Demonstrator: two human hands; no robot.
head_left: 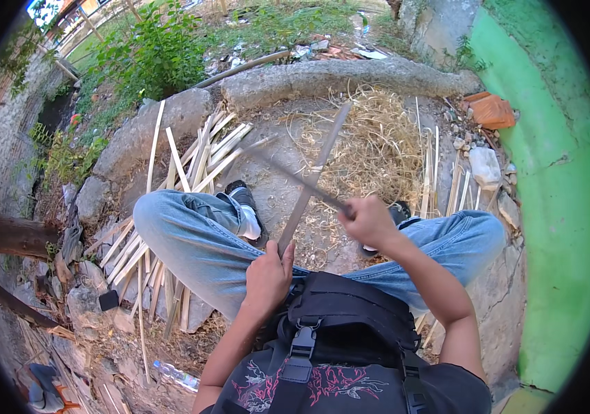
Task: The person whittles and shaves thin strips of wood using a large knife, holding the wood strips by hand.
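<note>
Flat strip and slim blade crossed above dry shavings

Left hand (269,276): fingers closed round the near end of one long, flat, grey-brown strip (302,207); wood or metal, cannot tell. It slants away between the denim-covered knees (171,214). Right hand (369,222): fingers wrapped round the near end of one slim, dark blade (293,177), far end blurred, crossing the strip; contact cannot be told.

Beyond, right: one tangled heap of straw-coloured, curled shavings (381,145). Left: pale, straight split sticks (207,153), overlapping, too many to count. Near the smooth green wall (561,228): one orange block (492,112), one rough whitish block (485,168). Lower left: one clear plastic bottle (176,376).
</note>
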